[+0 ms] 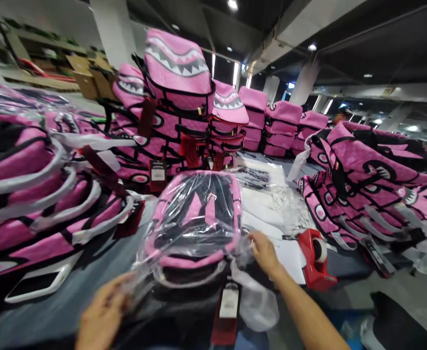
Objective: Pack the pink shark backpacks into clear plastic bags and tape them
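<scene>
In front of me lies a pink and black backpack (199, 218), mostly covered by a clear plastic bag (146, 260). Its wrapped handle loop and a hang tag (229, 304) with a white label stick out on the near side. My left hand (106, 306) is closed on the bag's left edge, somewhat blurred. On the other side my right hand (264, 253) pinches the bag's right edge beside the backpack. White wrapping (255, 296) hangs near the tag, below my right hand.
Stacked pink bags (38, 194) stand at left, with a white phone (40, 282) before them. More stacks (184, 107) rise behind. A red tape dispenser (315, 260) sits right of my hand, near clear plastic bags (293, 209). Further right is another pile (363, 184).
</scene>
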The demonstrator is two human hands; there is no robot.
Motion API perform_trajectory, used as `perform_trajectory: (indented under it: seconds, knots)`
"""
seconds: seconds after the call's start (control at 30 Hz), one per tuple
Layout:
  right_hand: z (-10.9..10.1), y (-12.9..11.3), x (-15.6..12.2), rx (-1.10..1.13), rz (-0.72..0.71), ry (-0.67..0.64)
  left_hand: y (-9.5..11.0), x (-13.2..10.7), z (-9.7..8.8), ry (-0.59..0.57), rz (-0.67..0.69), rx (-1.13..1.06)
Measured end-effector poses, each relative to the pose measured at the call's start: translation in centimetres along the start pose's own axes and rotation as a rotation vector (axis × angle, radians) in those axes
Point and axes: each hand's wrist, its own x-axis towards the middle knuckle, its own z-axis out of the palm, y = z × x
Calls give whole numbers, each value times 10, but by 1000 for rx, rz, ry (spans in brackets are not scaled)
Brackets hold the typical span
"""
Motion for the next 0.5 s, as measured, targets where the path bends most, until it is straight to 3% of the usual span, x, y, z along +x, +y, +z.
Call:
perform_trajectory:
  seconds: [0.07,0.1,0.13,0.2,0.23,0.3,0.37,0.4,0.5]
  knots:
    - [-12,13,12,-5,151,43,-11,2,-16,131,-181,-130]
    - [-15,20,10,4,225,30,-18,0,-18,136,-292,-191]
    - [-16,26,2,23,281,-12,-24,-7,-17,70,-395,-237]
    - [-11,30,-24,108,337,-146,-33,-32,0,-233,-523,-265]
    - [-7,28,-40,158,333,-219,-32,-49,13,-403,-509,-260]
    - [2,16,-67,208,311,-321,-20,-85,47,-626,-306,-225]
    - [6,1,-85,113,256,-316,3,-113,81,-728,-56,-159]
    - [7,-5,-90,16,220,-287,16,-122,95,-757,-4,-147]
    - [0,-14,-94,-222,157,-278,44,-127,122,-858,-37,-159]
